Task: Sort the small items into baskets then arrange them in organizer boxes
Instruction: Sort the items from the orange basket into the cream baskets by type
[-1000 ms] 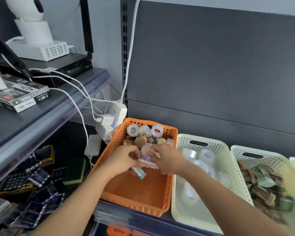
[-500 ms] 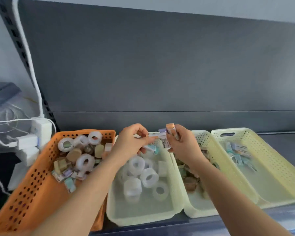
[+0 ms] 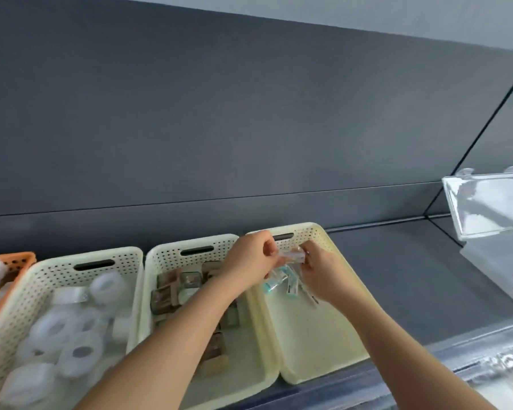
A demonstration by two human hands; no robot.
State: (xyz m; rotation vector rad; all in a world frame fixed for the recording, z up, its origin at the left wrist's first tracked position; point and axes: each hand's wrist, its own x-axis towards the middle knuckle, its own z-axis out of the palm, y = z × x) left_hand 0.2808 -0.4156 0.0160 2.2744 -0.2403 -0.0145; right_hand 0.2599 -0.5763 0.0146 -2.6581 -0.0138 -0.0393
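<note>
Currently working above the far end of the rightmost cream basket (image 3: 317, 335), pinching one small clear-wrapped item (image 3: 292, 255) between the curled fingertips of the left hand (image 3: 251, 258) and the right hand (image 3: 323, 276) (blurred, possibly a capped tube). Holding it just above a few teal-and-white small items (image 3: 279, 284) lying in that basket. Noting brown packets (image 3: 163, 294) in the middle cream basket (image 3: 166, 255), white tape rolls (image 3: 80, 353) in the left cream basket (image 3: 57, 270), an orange basket (image 3: 15, 260) at far left, a clear organizer box (image 3: 486, 202) well apart on the right.
</note>
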